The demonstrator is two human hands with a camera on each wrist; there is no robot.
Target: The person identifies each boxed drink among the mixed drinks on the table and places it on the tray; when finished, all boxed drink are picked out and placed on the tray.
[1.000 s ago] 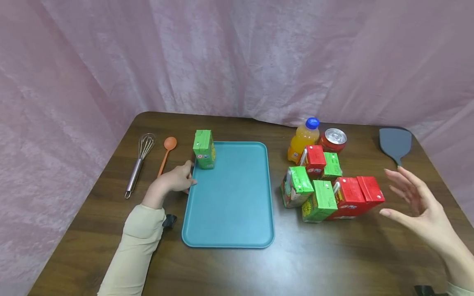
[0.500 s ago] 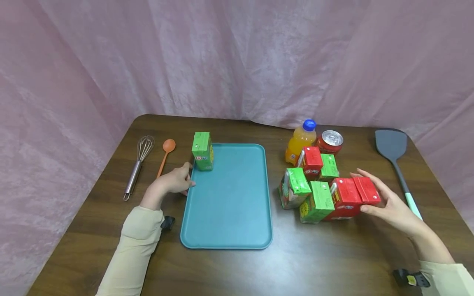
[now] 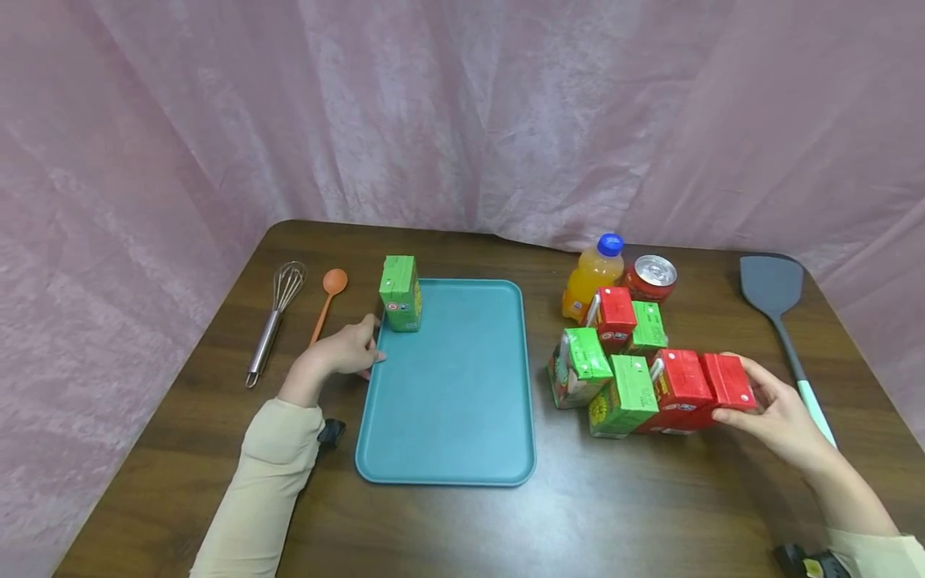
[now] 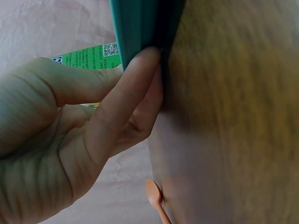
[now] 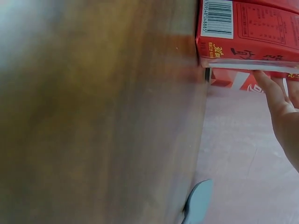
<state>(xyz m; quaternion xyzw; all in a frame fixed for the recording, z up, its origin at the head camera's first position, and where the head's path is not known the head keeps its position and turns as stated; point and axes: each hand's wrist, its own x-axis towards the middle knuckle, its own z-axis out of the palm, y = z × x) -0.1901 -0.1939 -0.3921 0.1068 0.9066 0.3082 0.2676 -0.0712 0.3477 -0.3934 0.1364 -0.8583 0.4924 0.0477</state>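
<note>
My left hand [image 3: 343,349] pinches the left rim of a blue-green tray [image 3: 455,401], thumb above and fingers beneath, as the left wrist view shows. A green drink carton [image 3: 401,297] stands upright in the tray's far left corner. On the right, my right hand [image 3: 784,421] grips the outermost red drink carton [image 3: 728,381], thumb on its near side and fingers behind. In the right wrist view this carton [image 5: 266,35] fills the upper right, fingers along its side. Another red carton [image 3: 682,381] stands right beside it, with a green carton [image 3: 625,393] to its left.
More cartons cluster here: a green one [image 3: 580,361], a red one [image 3: 614,313] and a small green one [image 3: 648,325]. Behind them are an orange drink bottle [image 3: 592,277] and a can [image 3: 650,277]. A spatula [image 3: 773,289] lies far right; a whisk [image 3: 275,317] and orange spoon [image 3: 328,297] lie left.
My right hand has come in from the right and taken hold of the outer red carton, which has turned slightly. The left hand stays on the tray's rim.
</note>
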